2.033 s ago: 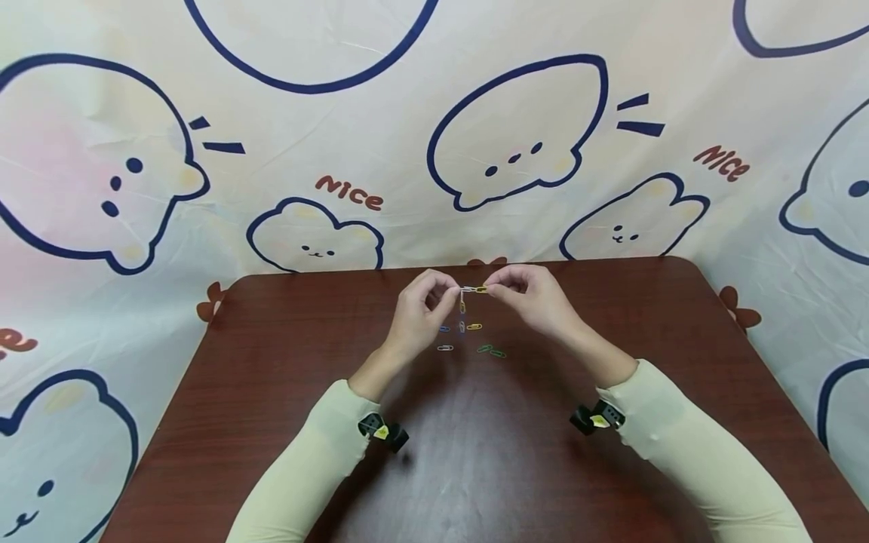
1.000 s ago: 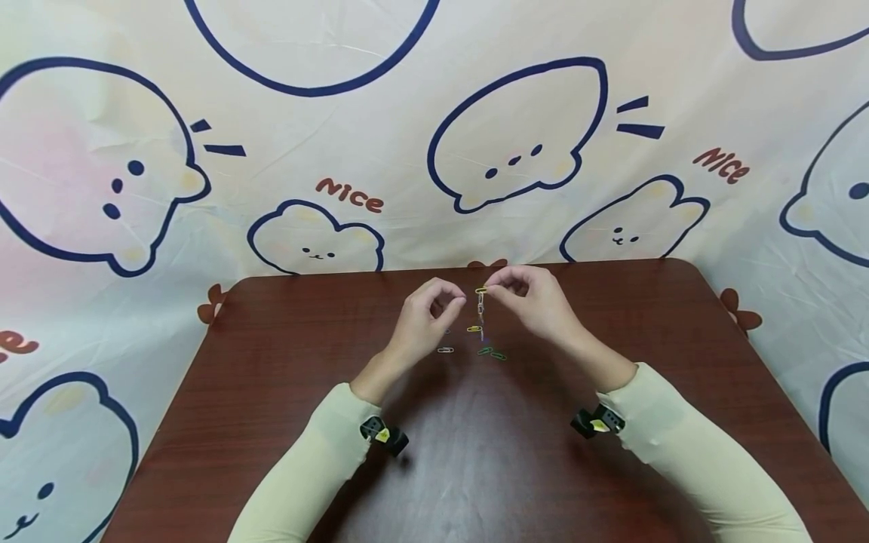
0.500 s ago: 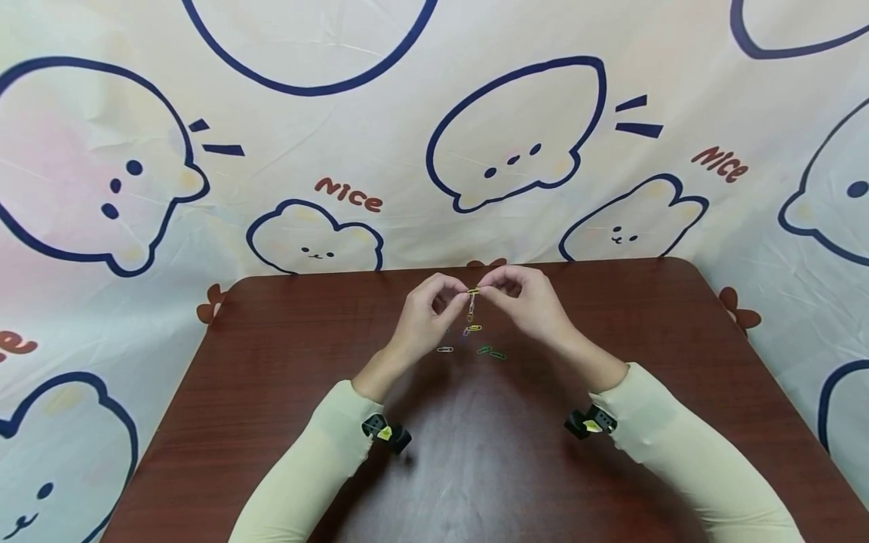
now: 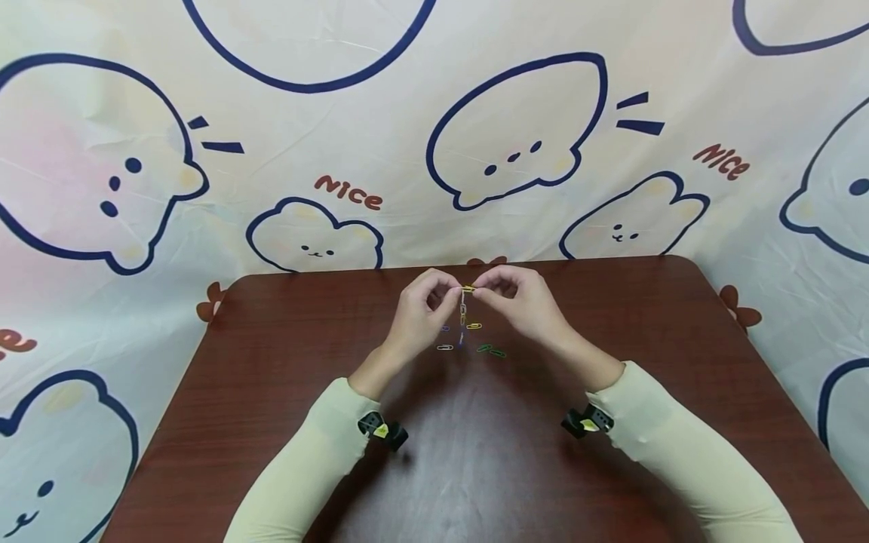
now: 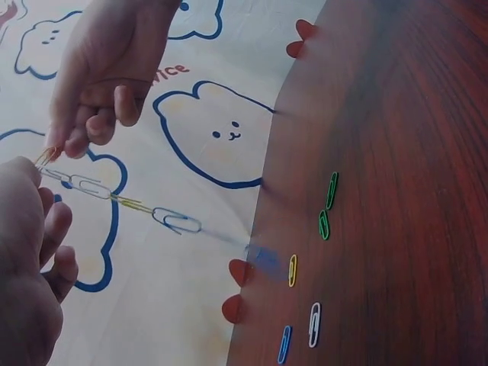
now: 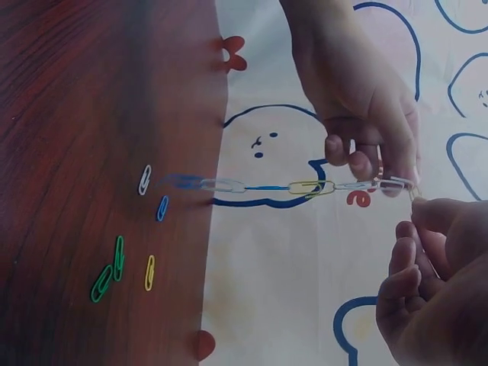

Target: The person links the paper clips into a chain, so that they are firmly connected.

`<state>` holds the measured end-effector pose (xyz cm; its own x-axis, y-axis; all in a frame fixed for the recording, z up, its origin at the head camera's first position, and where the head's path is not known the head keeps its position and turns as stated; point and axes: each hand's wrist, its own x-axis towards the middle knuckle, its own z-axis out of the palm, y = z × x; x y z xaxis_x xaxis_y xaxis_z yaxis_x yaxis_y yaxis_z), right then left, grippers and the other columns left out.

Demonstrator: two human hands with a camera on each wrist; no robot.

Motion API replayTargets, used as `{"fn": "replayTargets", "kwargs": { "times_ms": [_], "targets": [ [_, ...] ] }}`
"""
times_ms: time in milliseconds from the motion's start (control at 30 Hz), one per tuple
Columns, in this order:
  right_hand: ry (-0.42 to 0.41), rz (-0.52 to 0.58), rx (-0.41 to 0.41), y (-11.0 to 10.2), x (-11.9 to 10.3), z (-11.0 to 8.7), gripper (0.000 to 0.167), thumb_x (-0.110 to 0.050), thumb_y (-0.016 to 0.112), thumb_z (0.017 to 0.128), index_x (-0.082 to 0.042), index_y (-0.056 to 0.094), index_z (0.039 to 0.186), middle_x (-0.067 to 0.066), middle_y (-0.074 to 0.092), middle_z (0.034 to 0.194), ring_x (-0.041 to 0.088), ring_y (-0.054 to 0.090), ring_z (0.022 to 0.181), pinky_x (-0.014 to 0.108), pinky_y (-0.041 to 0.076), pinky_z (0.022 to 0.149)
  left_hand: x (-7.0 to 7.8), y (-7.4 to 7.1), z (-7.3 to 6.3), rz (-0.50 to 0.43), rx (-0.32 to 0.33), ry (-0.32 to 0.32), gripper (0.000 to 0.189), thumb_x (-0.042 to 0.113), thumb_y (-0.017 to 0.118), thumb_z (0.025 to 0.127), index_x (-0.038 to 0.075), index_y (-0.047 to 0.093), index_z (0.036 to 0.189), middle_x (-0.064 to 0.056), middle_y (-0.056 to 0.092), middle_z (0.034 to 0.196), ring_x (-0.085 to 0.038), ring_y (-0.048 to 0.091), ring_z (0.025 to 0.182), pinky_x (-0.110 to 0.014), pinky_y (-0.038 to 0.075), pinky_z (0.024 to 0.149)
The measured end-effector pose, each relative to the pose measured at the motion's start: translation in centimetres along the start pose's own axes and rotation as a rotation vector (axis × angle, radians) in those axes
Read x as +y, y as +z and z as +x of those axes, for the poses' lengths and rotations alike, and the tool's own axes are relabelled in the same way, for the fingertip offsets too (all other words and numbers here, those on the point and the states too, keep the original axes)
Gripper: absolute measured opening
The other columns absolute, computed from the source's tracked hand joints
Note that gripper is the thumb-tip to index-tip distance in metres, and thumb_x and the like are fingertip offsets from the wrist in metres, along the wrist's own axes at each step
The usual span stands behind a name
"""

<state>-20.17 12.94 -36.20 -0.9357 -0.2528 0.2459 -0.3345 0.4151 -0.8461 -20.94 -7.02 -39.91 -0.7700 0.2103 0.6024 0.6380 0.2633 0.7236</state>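
Paperclip chain: The paperclip chain (image 6: 290,187) hangs from the fingertips above the table (image 4: 462,467), close to its far edge; its links are white, yellow and blue, the lowest blurred.
Yellow end clip: The yellow end clip (image 4: 468,289) sits at the top of the chain, between the two hands.
Left hand: The left hand (image 4: 419,313) pinches the chain's top; whether on white wire or yellow is hidden.
Right hand: The right hand (image 4: 532,302) pinches the yellow end clip's other side, thumb against finger.
Good threading: Best, I judge, to brace the white link with the left and ease the yellow wire through gently with the right, letting the chain hang untwisted.
Loose clips: Blue clip (image 4: 445,329), white clip (image 4: 444,348), loose yellow clip (image 4: 474,326) and two green clips (image 4: 484,348) lie nearer the table's far edge than its near one.
Backdrop: Printed cloth (image 4: 407,234) beyond the far edge.
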Motion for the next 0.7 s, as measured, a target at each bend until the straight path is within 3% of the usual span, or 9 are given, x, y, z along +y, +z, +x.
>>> {"fn": "replayTargets", "kwargs": {
  "times_ms": [333, 633, 700],
  "targets": [
    [0.030, -0.012, -0.025, -0.4, 2.4, -0.7, 0.016, -0.014, 0.076, 0.093, -0.004, 0.075, 0.106, 0.005, 0.070, 0.088, 0.024, 0.059, 0.076, 0.026, 0.049, 0.065, 0.1, -1.4, -0.2, -0.020, 0.009, -0.017, 0.003, 0.003, 0.067, 0.096, 0.001, 0.068, 0.098, -0.007, 0.062, 0.086, -0.018, 0.055, 0.073, -0.025, 0.046, 0.063],
    [0.110, -0.049, -0.039, -0.5, 7.0, -2.9, 0.018, -0.015, 0.077, 0.092, -0.004, 0.075, 0.106, 0.003, 0.072, 0.087, 0.022, 0.060, 0.077, 0.025, 0.049, 0.066, -0.3, -2.6, -1.2, -0.027, 0.033, -0.023, 0.004, 0.004, 0.066, 0.097, 0.000, 0.068, 0.097, -0.007, 0.061, 0.086, -0.016, 0.054, 0.072, -0.022, 0.044, 0.062],
    [0.142, -0.061, -0.044, -0.5, 8.1, -3.3, 0.019, -0.015, 0.078, 0.091, -0.003, 0.075, 0.106, 0.003, 0.071, 0.086, 0.022, 0.060, 0.076, 0.025, 0.049, 0.065, 0.7, -3.0, -1.2, -0.029, 0.045, -0.031, 0.002, -0.001, 0.065, 0.096, -0.001, 0.068, 0.096, -0.010, 0.061, 0.085, -0.016, 0.054, 0.072, -0.022, 0.043, 0.062]
  ]
}}
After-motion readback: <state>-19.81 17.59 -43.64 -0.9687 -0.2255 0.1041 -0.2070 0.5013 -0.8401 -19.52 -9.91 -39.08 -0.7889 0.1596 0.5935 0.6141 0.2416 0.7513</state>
